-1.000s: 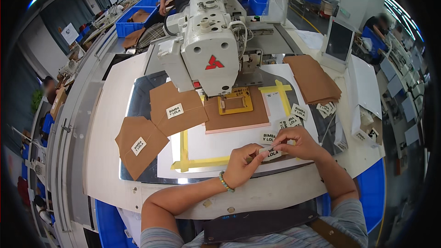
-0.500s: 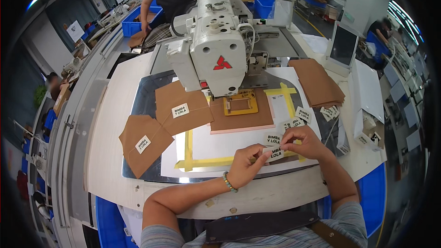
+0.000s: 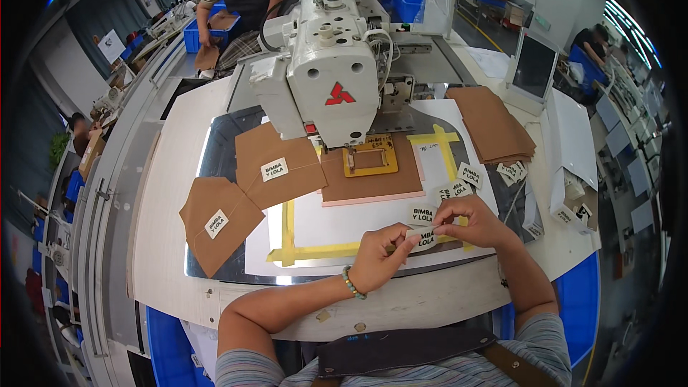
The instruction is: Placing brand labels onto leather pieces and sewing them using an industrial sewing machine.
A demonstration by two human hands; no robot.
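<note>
Between my hands is a small white fabric label [image 3: 426,241] with dark lettering. My left hand [image 3: 380,256] pinches its left side between thumb and fingers, and my right hand [image 3: 470,223] pinches its upper right corner. Just beyond it another white label [image 3: 423,214] lies on the work surface, and several more loose labels [image 3: 469,174] are scattered to the right. A brown fabric panel [image 3: 373,186] lies under the yellow frame [image 3: 370,158] below the sewing machine head [image 3: 333,72]. To the left are two brown pieces [image 3: 279,190] [image 3: 215,244], each bearing a white label and joined by a thread.
A stack of brown panels [image 3: 491,125] lies at the right, in front of a small screen [image 3: 534,64]. An open white box [image 3: 573,201] with labels stands at the right edge. Across the machine, a person [image 3: 244,0] handles brown fabric beside a blue bin [image 3: 192,37].
The view has shifted slightly, so the table and machine sit a little further left. My hands keep hold of the label in nearly the same pose. The person opposite has leaned over.
</note>
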